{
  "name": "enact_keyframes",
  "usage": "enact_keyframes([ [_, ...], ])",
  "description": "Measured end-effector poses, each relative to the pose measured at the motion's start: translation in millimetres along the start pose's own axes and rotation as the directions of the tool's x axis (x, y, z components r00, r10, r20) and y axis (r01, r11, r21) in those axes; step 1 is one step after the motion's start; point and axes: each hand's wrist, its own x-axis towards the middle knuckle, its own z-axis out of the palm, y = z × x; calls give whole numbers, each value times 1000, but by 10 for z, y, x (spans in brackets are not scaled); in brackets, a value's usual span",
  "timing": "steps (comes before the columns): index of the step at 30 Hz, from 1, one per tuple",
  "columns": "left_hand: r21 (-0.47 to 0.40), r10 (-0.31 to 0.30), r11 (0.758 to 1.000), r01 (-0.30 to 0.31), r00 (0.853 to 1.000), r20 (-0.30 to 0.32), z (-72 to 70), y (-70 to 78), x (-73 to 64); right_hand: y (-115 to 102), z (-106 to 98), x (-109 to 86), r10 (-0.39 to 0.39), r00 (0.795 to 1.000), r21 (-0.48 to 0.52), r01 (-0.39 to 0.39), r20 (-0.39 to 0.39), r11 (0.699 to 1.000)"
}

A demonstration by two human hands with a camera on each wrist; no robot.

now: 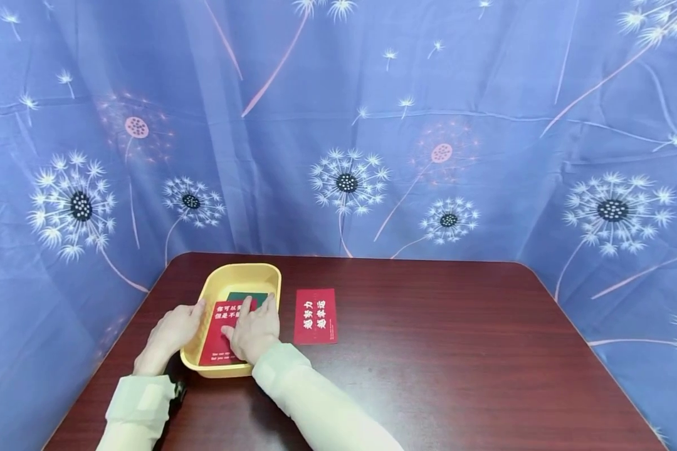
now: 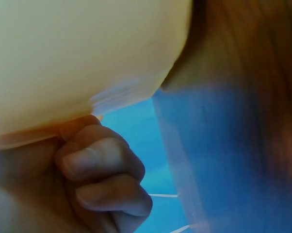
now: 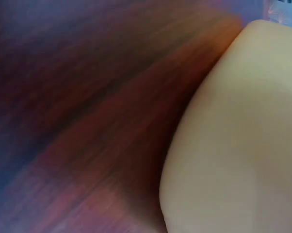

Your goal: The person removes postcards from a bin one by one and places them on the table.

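A yellow plastic basin (image 1: 239,270) stands at the left of the table. My left hand (image 1: 175,329) grips its left rim; in the left wrist view the curled fingers (image 2: 105,155) sit under the rim against the outer wall (image 2: 88,53). Inside the basin lies a red card with white writing (image 1: 217,335), partly over a dark green card (image 1: 242,295). Fingers spread, my right hand (image 1: 256,329) rests on the red card and hides its right side. The right wrist view has only the basin's outer wall (image 3: 238,136) and the table, with no hand visible.
Another red card with white writing (image 1: 315,316) lies flat on the dark red wooden table (image 1: 440,338), just right of the basin. A blue curtain with dandelion prints (image 1: 395,81) hangs behind the table and along both sides. Something dark (image 1: 177,391) shows beside the left cuff.
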Motion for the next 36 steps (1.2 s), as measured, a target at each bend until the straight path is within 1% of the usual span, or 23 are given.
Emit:
enact_keyframes([
  [2,-3,-5,1000,5,1000,7,-3,9,14,-24,8,22,20,999,-23,-19,39,1000],
  [6,-4,-11,1000,12,1000,19,-9,13,19,-53,12,28,36,996,-51,-32,77,998],
  [10,-8,-4,1000,5,1000,16,-20,14,11,-72,8,29,34,995,-74,-27,97,997],
  [14,-19,-13,1000,14,1000,20,-34,8,-2,-106,8,39,29,994,-103,-18,106,994],
  [17,-19,-18,1000,18,1000,24,-31,8,-7,-132,13,45,47,994,-87,-38,103,996],
  [21,-14,-4,1000,4,1000,16,-17,37,-9,-147,35,53,84,992,-40,-80,94,996],
  [24,-14,3,1000,-3,1000,11,-9,64,-16,-138,53,55,98,993,3,-99,62,995],
  [28,-19,-3,1000,3,1000,11,-36,88,-31,-108,51,61,96,995,93,-92,-41,991],
  [31,-20,-11,1000,11,1000,10,-49,85,-25,-89,47,67,93,990,165,-74,-109,983],
  [36,-15,-7,1000,7,1000,9,-38,65,-13,-77,37,65,124,982,256,-85,-139,963],
])
